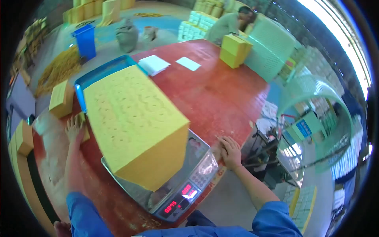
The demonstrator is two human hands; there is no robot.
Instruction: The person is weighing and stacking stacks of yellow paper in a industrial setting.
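Observation:
A large pale-yellow block [134, 114], its top dotted with small slit-like marks, stands on the metal plate of a digital scale [193, 152] with a lit red display. Left of it, my left hand [75, 128] lies with its fingers spread against a small yellow block [84, 128], whose full shape is hidden. My right hand [229, 152] rests at the table's right edge beside the scale's keypad. Its fingers are stretched out and slightly bent, with no object visible in them. Behind the large block, a blue tray [79, 93] is partly covered by it.
On the red table [213, 102] lie white sheets [154, 64]. Yellow blocks [233, 51] stand at the far edge, where another person [223, 27] bends over. Another yellow block [61, 98] sits at left. A green mesh cylinder [343, 114] stands at right, a blue bin [85, 41] behind.

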